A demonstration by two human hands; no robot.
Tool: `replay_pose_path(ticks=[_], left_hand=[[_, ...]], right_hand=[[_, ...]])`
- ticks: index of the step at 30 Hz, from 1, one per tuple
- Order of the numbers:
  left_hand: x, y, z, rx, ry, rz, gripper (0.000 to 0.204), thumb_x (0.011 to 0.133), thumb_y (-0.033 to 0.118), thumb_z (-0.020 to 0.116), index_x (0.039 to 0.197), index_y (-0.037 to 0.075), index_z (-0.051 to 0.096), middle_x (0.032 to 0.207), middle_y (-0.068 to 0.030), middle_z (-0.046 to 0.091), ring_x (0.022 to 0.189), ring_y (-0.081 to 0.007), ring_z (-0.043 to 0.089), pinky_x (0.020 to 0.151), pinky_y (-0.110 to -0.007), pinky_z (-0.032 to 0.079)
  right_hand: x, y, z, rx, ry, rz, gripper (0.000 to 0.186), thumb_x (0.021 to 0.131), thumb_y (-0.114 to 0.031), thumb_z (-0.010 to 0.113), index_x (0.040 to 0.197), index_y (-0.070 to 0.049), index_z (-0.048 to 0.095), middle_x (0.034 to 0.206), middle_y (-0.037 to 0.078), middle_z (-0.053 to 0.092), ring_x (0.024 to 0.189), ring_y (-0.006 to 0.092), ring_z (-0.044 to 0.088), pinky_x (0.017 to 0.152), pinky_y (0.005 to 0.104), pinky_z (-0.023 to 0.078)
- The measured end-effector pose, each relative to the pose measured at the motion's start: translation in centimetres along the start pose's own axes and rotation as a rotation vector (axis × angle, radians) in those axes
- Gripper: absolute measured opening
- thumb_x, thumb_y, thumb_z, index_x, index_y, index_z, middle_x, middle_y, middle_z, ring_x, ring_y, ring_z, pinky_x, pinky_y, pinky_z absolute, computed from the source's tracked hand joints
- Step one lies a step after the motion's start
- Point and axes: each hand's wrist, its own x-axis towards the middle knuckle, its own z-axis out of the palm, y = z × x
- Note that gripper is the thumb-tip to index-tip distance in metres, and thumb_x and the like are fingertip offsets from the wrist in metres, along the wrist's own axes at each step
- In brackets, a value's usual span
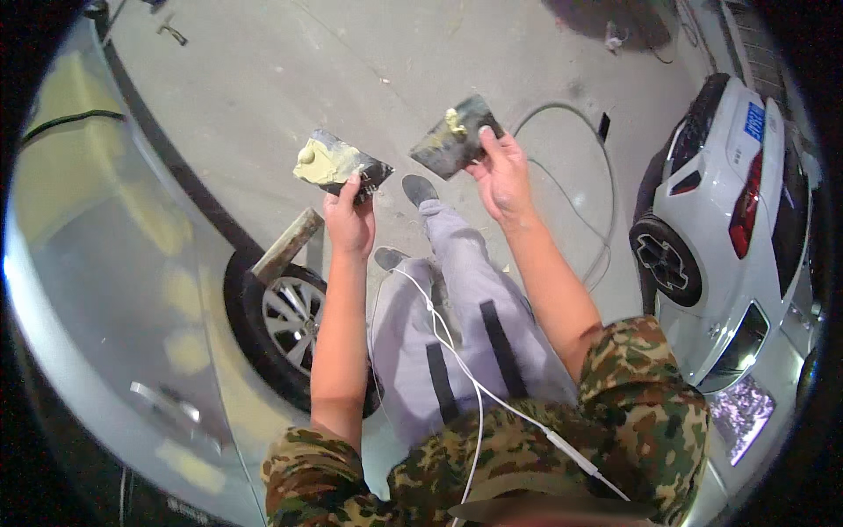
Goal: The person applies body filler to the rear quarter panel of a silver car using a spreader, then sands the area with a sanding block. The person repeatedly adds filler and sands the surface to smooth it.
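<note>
My left hand (349,224) is closed on a flat putty spreader (378,176), thumb on its upper face. A thick, pale yellow mass of filler paste (327,163) covers much of that blade. To the right, my right hand (507,183) pinches a second, dark flat spreader (443,151) between thumb and fingers. It carries a small yellow dab (454,121) near its far edge. The two blades are held apart in front of me, above the floor, with a gap between them. The fingers beneath each blade are mostly hidden.
On the left stands a grey car (114,290) with yellowish filler patches; a long worn strip (288,246) leans by its wheel (294,321). A white car (716,193) is at the right. A hose (562,107) loops across the floor. A hammer-like tool (174,35) lies far left.
</note>
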Motion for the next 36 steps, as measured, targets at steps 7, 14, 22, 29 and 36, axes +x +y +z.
replay_pose_path(ticks=[7, 14, 22, 29, 36], left_hand=[[-22.8, 13.6, 11.0, -0.075, -0.295, 0.032, 0.036, 0.108, 0.009, 0.067, 0.142, 0.004, 0.059, 0.135, -0.0102, 0.071, 0.122, -0.0248, 0.072, 0.109, -0.046, 0.058], [-32.6, 17.5, 14.6, 0.043, -0.354, 0.223, 0.023, 0.109, 0.009, 0.066, 0.127, -0.005, 0.065, 0.124, -0.0137, 0.074, 0.111, -0.0239, 0.075, 0.102, -0.043, 0.062], [-32.1, 19.0, 13.3, 0.102, -0.282, 0.356, 0.02, 0.108, 0.008, 0.069, 0.119, -0.009, 0.07, 0.115, -0.0132, 0.075, 0.097, -0.0189, 0.075, 0.09, -0.036, 0.064], [-30.3, 16.8, 11.3, 0.096, -0.304, 0.453, 0.024, 0.108, 0.01, 0.07, 0.121, -0.009, 0.068, 0.115, -0.0138, 0.074, 0.096, -0.0184, 0.074, 0.089, -0.036, 0.065], [-28.5, 16.8, 12.6, 0.121, -0.295, 0.509, 0.023, 0.108, 0.012, 0.07, 0.118, -0.009, 0.069, 0.112, -0.0133, 0.075, 0.092, -0.018, 0.074, 0.086, -0.035, 0.066]], right_hand=[[-15.5, -13.1, 12.4, 0.108, -0.277, -0.16, 0.025, 0.115, -0.025, 0.058, 0.133, -0.01, 0.067, 0.126, 0.008, 0.077, 0.109, 0.0209, 0.077, 0.091, 0.0428, 0.065], [-27.6, -18.5, 19.1, 0.118, -0.439, -0.186, 0.029, 0.114, -0.02, 0.059, 0.137, -0.004, 0.066, 0.127, 0.011, 0.076, 0.112, 0.0245, 0.077, 0.097, 0.0461, 0.064], [-28.8, -17.3, 21.4, -0.422, -0.673, -0.473, 0.034, 0.108, -0.002, 0.065, 0.141, 0.007, 0.068, 0.125, 0.011, 0.076, 0.112, 0.0159, 0.07, 0.1, 0.0334, 0.058], [-28.4, -16.9, 21.4, -0.732, -0.768, -0.583, 0.031, 0.105, 0.0, 0.067, 0.136, 0.003, 0.073, 0.119, 0.013, 0.081, 0.104, 0.0124, 0.071, 0.093, 0.0297, 0.059], [-25.0, -17.3, 19.6, -1.018, -0.827, -0.741, 0.042, 0.098, 0.002, 0.071, 0.139, -0.006, 0.073, 0.111, 0.019, 0.081, 0.091, 0.016, 0.075, 0.082, 0.0318, 0.06]])
